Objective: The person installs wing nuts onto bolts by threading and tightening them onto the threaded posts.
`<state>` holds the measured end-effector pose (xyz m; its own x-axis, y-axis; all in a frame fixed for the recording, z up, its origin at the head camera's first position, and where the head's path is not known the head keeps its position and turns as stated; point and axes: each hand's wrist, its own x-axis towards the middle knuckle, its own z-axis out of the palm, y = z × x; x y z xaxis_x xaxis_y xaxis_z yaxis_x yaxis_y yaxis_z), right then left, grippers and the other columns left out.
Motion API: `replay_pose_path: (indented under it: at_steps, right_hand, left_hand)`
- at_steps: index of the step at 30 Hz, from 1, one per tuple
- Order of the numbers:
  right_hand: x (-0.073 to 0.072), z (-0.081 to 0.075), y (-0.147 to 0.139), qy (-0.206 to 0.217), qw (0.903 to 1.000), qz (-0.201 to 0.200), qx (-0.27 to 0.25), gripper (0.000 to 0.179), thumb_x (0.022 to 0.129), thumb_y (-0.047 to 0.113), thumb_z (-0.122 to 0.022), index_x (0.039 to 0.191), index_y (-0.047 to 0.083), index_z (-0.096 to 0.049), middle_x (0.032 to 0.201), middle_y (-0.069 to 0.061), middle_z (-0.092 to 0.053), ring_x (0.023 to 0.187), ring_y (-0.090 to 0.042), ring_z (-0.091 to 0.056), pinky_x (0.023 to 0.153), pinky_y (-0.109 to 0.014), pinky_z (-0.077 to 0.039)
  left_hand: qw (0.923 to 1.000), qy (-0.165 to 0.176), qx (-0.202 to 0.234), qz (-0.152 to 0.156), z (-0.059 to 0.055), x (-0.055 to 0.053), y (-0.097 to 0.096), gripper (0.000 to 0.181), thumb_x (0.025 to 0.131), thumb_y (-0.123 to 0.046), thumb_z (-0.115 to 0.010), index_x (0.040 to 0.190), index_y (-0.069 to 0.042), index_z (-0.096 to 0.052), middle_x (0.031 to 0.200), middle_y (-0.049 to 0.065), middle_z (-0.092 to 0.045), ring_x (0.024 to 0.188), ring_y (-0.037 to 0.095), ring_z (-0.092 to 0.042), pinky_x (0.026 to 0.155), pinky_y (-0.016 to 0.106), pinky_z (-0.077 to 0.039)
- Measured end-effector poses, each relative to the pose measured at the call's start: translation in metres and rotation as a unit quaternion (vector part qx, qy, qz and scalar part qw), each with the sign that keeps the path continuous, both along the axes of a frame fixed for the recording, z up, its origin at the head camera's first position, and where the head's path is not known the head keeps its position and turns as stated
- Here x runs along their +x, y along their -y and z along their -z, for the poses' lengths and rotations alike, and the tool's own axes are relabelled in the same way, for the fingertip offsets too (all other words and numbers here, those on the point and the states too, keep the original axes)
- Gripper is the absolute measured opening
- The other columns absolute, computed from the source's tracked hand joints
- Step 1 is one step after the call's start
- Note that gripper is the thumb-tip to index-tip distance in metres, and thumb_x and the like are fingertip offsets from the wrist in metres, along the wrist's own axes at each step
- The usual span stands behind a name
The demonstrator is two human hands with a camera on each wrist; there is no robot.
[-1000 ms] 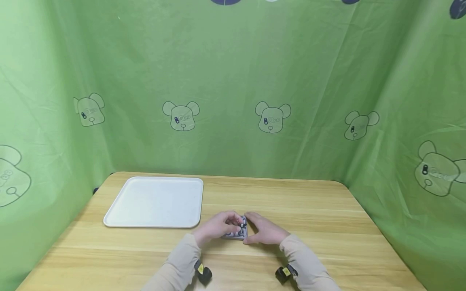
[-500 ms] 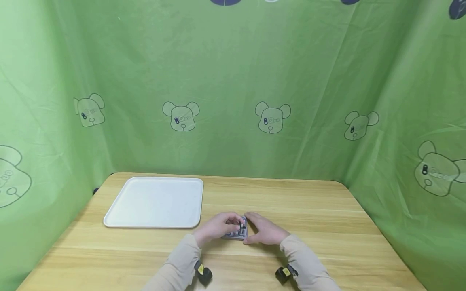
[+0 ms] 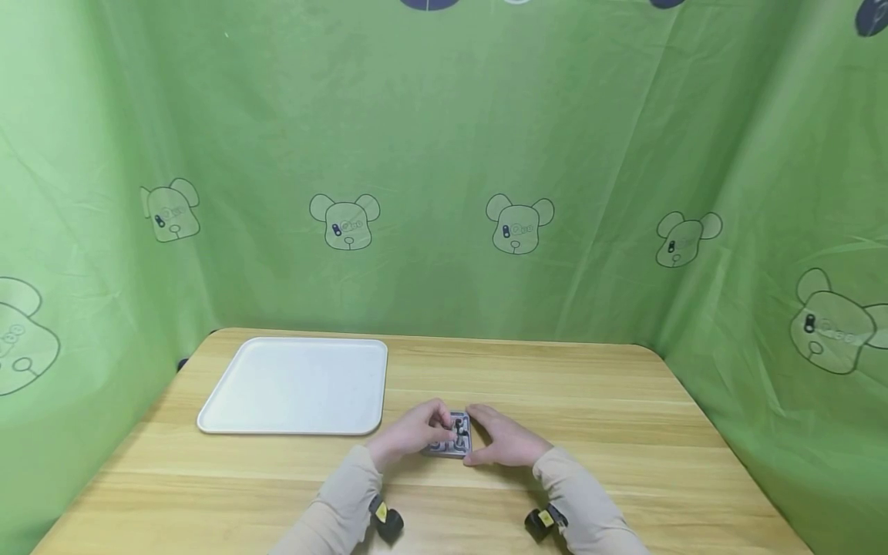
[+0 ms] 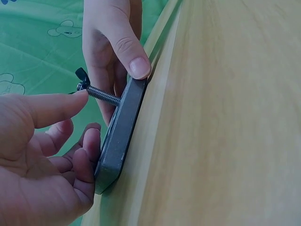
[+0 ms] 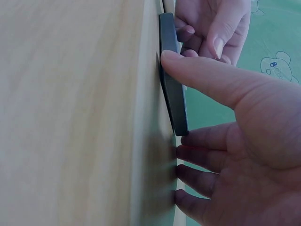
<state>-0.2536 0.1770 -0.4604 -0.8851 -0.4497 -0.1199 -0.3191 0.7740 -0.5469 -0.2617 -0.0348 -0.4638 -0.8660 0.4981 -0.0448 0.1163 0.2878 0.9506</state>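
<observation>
A small grey slotted plate (image 3: 439,452) lies on the table between the hands; in the left wrist view its dark side (image 4: 123,136) shows. From its face rises a threaded bolt (image 4: 104,95) with a black wing nut (image 4: 82,77) at its outer end. My left hand (image 3: 409,432) works at the wing nut: the thumb tip touches it and the other fingers are curled, with the index finger's contact hidden. My right hand (image 3: 509,439) grips the plate's right end, thumb on the near edge and fingers along the far side.
A white tray (image 3: 294,426) lies at the table's back left. The wooden table (image 3: 597,401) is bordered by green curtains (image 3: 430,293) at the back and both sides. A black camera (image 3: 388,526) is worn on each wrist.
My left hand's fingers have shifted slightly left, and more of the wing nut shows in the head view, turned to a different angle. My right hand and the plate have stayed still.
</observation>
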Motion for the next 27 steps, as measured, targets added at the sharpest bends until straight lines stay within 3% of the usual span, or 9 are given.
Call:
replay_pose_path:
  at_steps: [11, 27]
  right_hand:
    - [-0.0005, 0.0, -0.0002, 0.0, 1.0, -0.007, 0.002, 0.1, 0.074, 0.043, -0.079, 0.148, -0.003, -0.031, 0.155, -0.026, -0.03, 0.142, -0.045, -0.031, 0.114, -0.061, -0.025]
    - [-0.0015, 0.0024, -0.0006, -0.001, 1.0, -0.001, 0.005, 0.1, 0.073, 0.044, -0.08, 0.149, 0.0, -0.031, 0.156, -0.024, -0.03, 0.141, -0.045, -0.032, 0.113, -0.062, -0.026]
  left_hand:
    - [0.9993, -0.021, -0.002, 0.031, 0.0006, -0.002, -0.0005, 0.022, 0.083, -0.002, -0.068, 0.103, 0.001, -0.061, 0.101, 0.017, -0.062, 0.087, 0.014, -0.053, 0.078, 0.026, -0.043]
    - [0.9989, -0.026, -0.004, 0.038, 0.0018, -0.0014, -0.0006, 0.018, 0.088, -0.009, -0.065, 0.106, -0.006, -0.065, 0.104, 0.011, -0.064, 0.093, 0.017, -0.056, 0.082, 0.03, -0.044]
